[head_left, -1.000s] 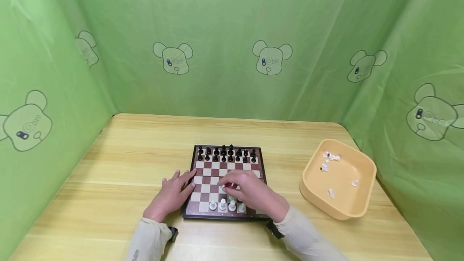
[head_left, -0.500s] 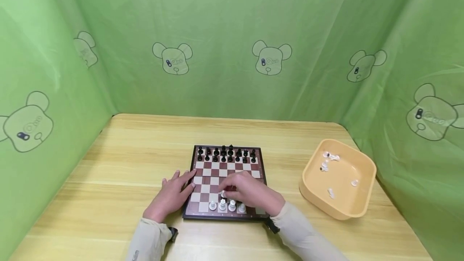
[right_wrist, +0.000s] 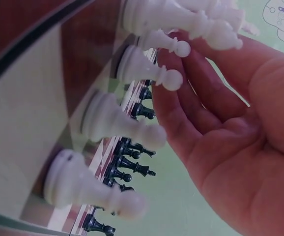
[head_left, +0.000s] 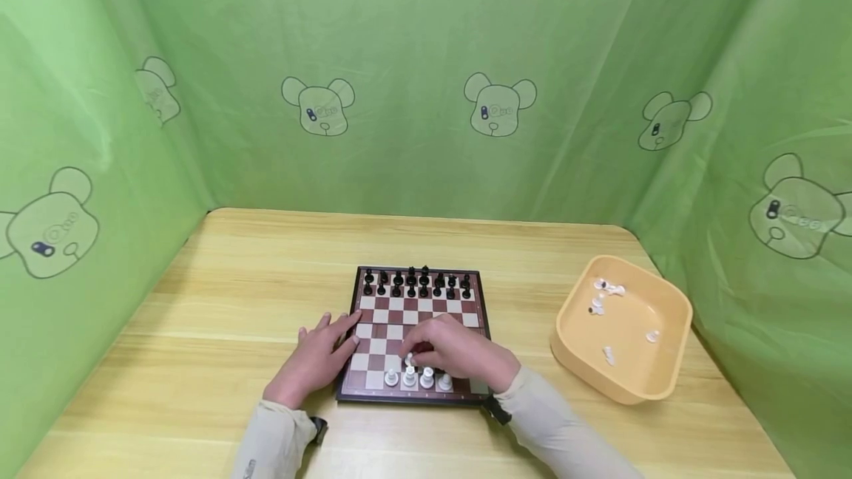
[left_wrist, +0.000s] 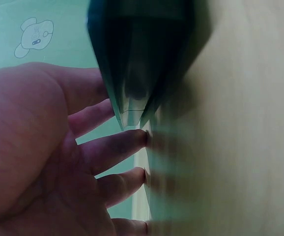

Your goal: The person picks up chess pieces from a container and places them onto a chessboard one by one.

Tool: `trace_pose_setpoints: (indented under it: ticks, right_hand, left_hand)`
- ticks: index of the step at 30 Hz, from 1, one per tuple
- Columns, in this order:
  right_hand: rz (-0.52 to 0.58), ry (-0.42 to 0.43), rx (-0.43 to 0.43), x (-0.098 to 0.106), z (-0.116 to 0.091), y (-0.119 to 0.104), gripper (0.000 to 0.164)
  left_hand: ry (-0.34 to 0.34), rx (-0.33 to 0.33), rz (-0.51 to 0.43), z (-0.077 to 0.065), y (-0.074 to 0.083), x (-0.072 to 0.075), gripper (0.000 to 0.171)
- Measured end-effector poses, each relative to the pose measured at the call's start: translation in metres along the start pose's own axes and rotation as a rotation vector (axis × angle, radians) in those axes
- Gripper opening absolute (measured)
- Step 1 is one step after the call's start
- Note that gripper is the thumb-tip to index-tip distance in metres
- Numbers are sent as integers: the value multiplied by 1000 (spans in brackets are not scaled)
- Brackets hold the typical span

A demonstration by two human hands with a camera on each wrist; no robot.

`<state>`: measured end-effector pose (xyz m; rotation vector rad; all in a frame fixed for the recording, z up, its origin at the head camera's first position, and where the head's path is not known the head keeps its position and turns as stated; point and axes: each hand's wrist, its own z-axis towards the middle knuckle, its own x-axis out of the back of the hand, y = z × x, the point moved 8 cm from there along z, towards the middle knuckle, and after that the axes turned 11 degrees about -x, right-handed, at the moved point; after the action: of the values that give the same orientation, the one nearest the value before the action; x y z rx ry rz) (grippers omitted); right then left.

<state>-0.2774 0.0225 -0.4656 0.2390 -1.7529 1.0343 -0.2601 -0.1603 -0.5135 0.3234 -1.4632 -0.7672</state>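
Pinching a small white chess piece [head_left: 409, 360], the right hand [head_left: 459, 350] holds it at the chessboard [head_left: 394, 332], just beyond the near row of white pieces [head_left: 427, 377]. The left hand [head_left: 311, 362], fingers spread, touches the board's left edge. Black pieces [head_left: 412, 291] stand in two far rows. Rightward on the tabletop [head_left: 253, 265], a yellow-orange bin [head_left: 632, 335] contains more white pieces.

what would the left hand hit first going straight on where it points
Most likely the chessboard, whose edge the left hand appears to touch; black pieces stand farther off, though depth is unclear.
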Motion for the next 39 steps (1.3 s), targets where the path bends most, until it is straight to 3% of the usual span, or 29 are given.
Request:
trace_pose_setpoints:
  ticks: [15, 27, 39]
  right_hand:
    - [-18, -46, -39, -6, 4, 2, 16]
    - [35, -109, -111, -6, 9, 6, 15]
    - [56, -117, -85, -4, 7, 6, 16]
  left_hand:
    - [-5, 3, 2, -1, 1, 0, 50]
    - [-2, 0, 2, 0, 1, 0, 50]
    - [-1, -3, 4, 1, 0, 0, 50]
